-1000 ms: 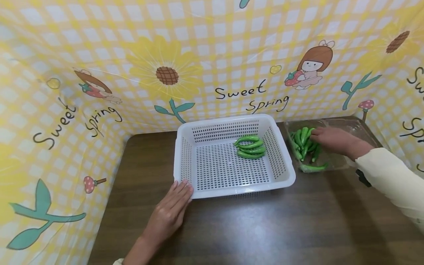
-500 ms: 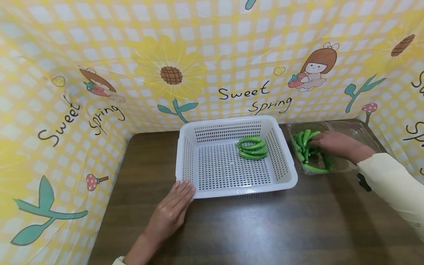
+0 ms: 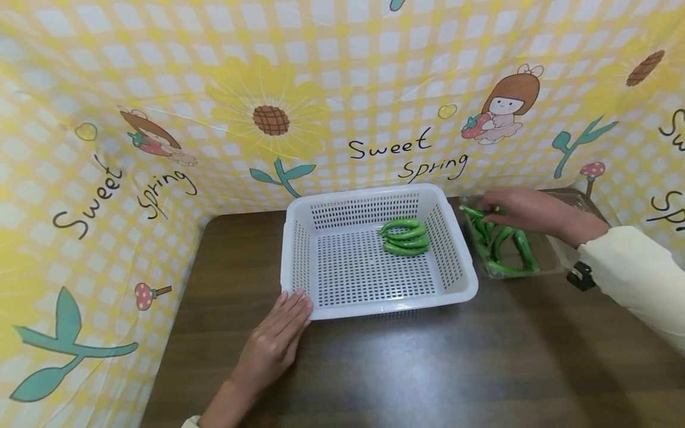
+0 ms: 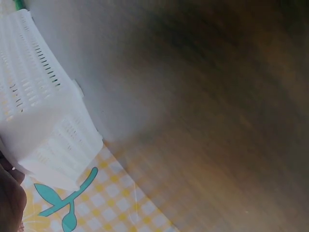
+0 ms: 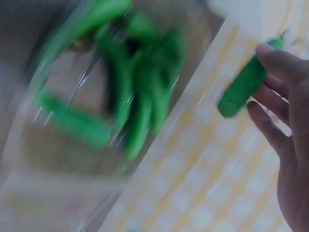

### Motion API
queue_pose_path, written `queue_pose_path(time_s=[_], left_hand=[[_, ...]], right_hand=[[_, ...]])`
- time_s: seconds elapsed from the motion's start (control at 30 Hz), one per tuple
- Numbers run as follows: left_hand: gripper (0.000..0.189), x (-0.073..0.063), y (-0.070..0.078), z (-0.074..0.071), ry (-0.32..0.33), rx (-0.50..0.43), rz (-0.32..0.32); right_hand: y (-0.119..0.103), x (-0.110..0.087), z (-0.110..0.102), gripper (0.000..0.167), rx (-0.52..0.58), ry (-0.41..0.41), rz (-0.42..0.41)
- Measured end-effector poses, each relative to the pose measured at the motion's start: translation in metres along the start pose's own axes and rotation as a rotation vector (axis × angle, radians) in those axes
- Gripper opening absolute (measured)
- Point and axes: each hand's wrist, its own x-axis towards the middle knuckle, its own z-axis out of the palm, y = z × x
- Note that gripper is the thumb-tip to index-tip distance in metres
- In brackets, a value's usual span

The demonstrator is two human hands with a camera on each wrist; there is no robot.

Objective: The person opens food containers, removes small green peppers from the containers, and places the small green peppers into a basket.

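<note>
In the head view a white perforated plastic basket point(image 3: 377, 308) stands on the table with several green chili peppers point(image 3: 405, 245) lying side by side in its right half. My left hand point(image 3: 273, 333) rests with straight fingers over the basket's front left corner. At the right, my right hand point(image 3: 530, 209) is above a clear plastic container point(image 3: 551, 252), holding a green chili pepper point(image 5: 244, 87) between thumb and fingers, as the right wrist view shows. More green chilies point(image 3: 500, 244) lie in the container, partly hidden under that hand.
The dark wooden table point(image 3: 407, 368) reaches back to a yellow checked cloth point(image 3: 364, 89) hung behind and at both sides. The basket's right side stands close to the container. A small black object point(image 3: 581, 276) shows beneath the right sleeve.
My right hand has come up from among the chilies, shifted slightly left, and now holds one pepper. Chilies in the container have shifted. The left hand and basket stay put.
</note>
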Motion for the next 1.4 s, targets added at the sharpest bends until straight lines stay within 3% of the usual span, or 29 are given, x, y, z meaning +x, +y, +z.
queue_pose_path(time_s=[0.1, 0.23, 0.3, 0.47, 0.63, 0.77, 0.8, 0.87, 1.0, 1.2, 1.4], left_hand=[[0.034, 0.000, 0.001, -0.001, -0.008, 0.000, -0.008], [0.035, 0.000, 0.001, -0.001, -0.014, 0.002, -0.015], [0.035, -0.001, 0.001, 0.000, -0.017, 0.001, -0.019], [0.034, -0.001, 0.002, 0.002, -0.013, -0.006, -0.020], [0.034, 0.001, 0.001, 0.000, -0.006, -0.001, -0.013], [0.034, 0.001, 0.002, 0.000, -0.008, 0.001, -0.007], [0.034, 0.001, 0.002, 0.000, -0.012, 0.001, -0.007], [0.034, 0.001, 0.003, 0.001, -0.016, 0.000, -0.003], [0.034, 0.001, 0.003, 0.001, -0.013, 0.003, 0.002], [0.034, 0.002, 0.001, 0.001, 0.006, 0.010, 0.017], [0.035, 0.001, 0.001, -0.001, -0.001, 0.020, 0.004]], right_hand=[[-0.027, 0.021, 0.001, 0.015, 0.039, 0.050, -0.017], [-0.057, 0.048, 0.010, 0.014, 0.040, 0.039, -0.076], [-0.071, 0.061, 0.012, 0.011, 0.021, -0.002, -0.100], [-0.104, 0.092, 0.011, 0.007, -0.035, -0.139, -0.074], [-0.128, 0.117, 0.022, 0.027, -0.077, -0.261, -0.044], [-0.145, 0.125, 0.040, 0.007, -0.164, -0.401, -0.011], [-0.148, 0.126, 0.045, 0.001, -0.191, -0.433, -0.008], [-0.152, 0.126, 0.053, 0.010, -0.228, -0.486, 0.015], [-0.153, 0.126, 0.065, 0.007, -0.269, -0.536, 0.015], [-0.139, 0.129, 0.078, 0.021, -0.221, -0.525, -0.008], [-0.130, 0.131, 0.079, 0.016, -0.179, -0.526, 0.048]])
